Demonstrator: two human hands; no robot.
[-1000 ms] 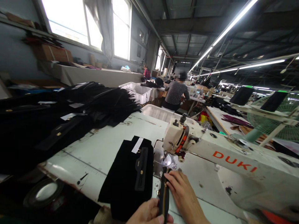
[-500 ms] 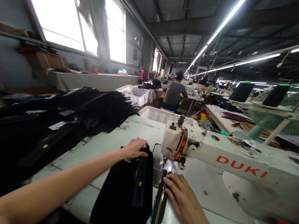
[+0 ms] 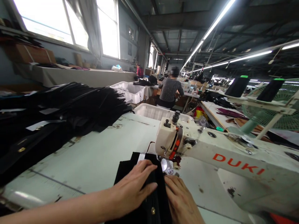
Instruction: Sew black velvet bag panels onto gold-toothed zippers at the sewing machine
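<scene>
Left hand (image 3: 134, 188), unclenched, seemingly steadies black fabric (image 3: 162, 199) toward near edge of table (image 3: 93, 160); cannot tell grip of right hand (image 3: 183, 197)

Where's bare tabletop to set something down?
Bare tabletop lies between the black pile and sewing machine, beyond the black fabric, and right of the right hand. Crowded: in front of the machine's head, with fabric and left hand.

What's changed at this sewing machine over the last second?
The left hand let go of the zipper strip, now mostly hidden, and lies on the black fabric panel, which has moved right, beside the right hand. The right hand stayed near the needle area; the sewing machine and black pile stayed put.
</scene>
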